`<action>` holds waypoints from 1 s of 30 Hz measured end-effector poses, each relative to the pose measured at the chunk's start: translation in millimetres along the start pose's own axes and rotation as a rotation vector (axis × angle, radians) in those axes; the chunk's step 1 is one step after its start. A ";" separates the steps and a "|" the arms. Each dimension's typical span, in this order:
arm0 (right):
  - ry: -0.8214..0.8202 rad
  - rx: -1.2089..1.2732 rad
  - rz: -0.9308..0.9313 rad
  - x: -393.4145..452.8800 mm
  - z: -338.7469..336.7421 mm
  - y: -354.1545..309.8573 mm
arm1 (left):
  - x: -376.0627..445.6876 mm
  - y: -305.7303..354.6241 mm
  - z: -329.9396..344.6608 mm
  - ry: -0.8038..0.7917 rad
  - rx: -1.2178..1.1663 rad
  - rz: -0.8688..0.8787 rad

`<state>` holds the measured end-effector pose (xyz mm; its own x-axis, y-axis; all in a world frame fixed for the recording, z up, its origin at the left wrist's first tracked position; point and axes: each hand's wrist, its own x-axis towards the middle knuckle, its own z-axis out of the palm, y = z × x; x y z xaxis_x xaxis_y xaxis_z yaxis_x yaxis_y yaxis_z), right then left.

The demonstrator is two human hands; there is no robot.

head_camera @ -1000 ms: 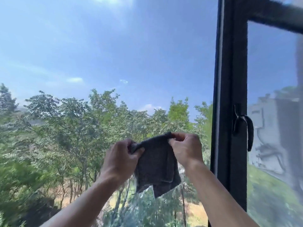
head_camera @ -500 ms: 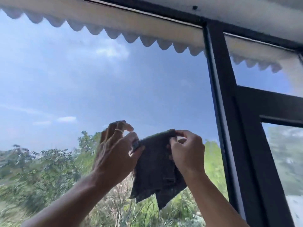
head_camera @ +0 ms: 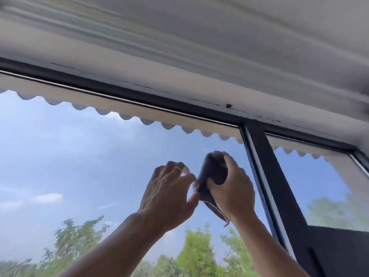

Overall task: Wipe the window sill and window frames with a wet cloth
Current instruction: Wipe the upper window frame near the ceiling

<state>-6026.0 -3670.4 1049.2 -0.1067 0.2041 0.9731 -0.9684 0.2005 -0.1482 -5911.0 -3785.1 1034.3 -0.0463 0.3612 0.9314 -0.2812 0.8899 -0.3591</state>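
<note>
A dark grey cloth (head_camera: 214, 172) is bunched in my right hand (head_camera: 234, 188), whose fingers curl round it, raised in front of the glass. My left hand (head_camera: 169, 190) is just left of it; its thumb and a fingertip pinch the cloth's left edge while the other fingers spread loosely. A corner of the cloth hangs below my right wrist. The black window frame has a vertical post (head_camera: 269, 176) just right of my right hand and a top rail (head_camera: 139, 97) above both hands. The sill is out of view.
A pale ceiling (head_camera: 199, 37) runs above the top rail. Outside, a scalloped awning edge (head_camera: 127, 116) hangs under the rail. A second black sash (head_camera: 337, 250) sits at the lower right. Sky and treetops fill the pane.
The view has tilted up from the handle level to the top rail and ceiling. Both hands rose with the cloth, which went from hanging spread to bunched in my right hand.
</note>
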 end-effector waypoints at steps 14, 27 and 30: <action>-0.047 0.184 0.193 153.0 30.1 25.9 | 91.2 -53.9 28.8 -0.152 0.346 -0.104; -0.018 -0.266 0.026 241.1 62.9 42.4 | 129.3 -63.5 58.5 -0.121 0.404 -0.100; 0.051 -0.280 0.057 247.2 59.1 56.7 | 128.5 -64.3 58.3 -0.113 0.402 -0.098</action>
<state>-6120.6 -3665.2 1291.7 -0.1409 0.2696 0.9526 -0.8607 0.4422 -0.2524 -5954.8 -3812.1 1180.6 -0.0997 0.2277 0.9686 -0.6394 0.7312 -0.2377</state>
